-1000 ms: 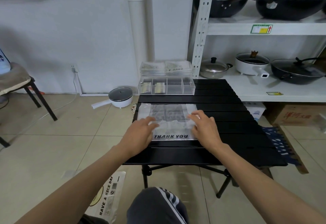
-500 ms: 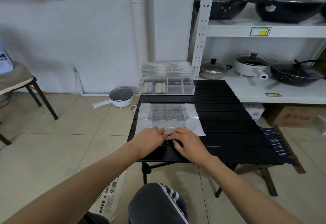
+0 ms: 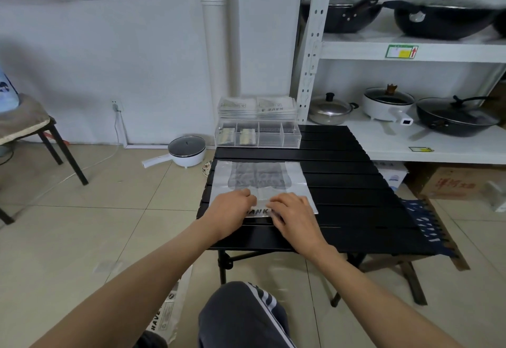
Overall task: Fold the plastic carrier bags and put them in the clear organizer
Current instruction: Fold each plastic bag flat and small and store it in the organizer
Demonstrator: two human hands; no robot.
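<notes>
A plastic carrier bag (image 3: 260, 183) lies flat on the near left part of a black slatted table (image 3: 342, 183). The left hand (image 3: 230, 212) and right hand (image 3: 294, 214) rest side by side on its near edge, fingers loosely curled and pressing down; whether they pinch the film cannot be told. The clear organizer (image 3: 257, 135) stands at the table's far edge, folded bags in its left compartments.
</notes>
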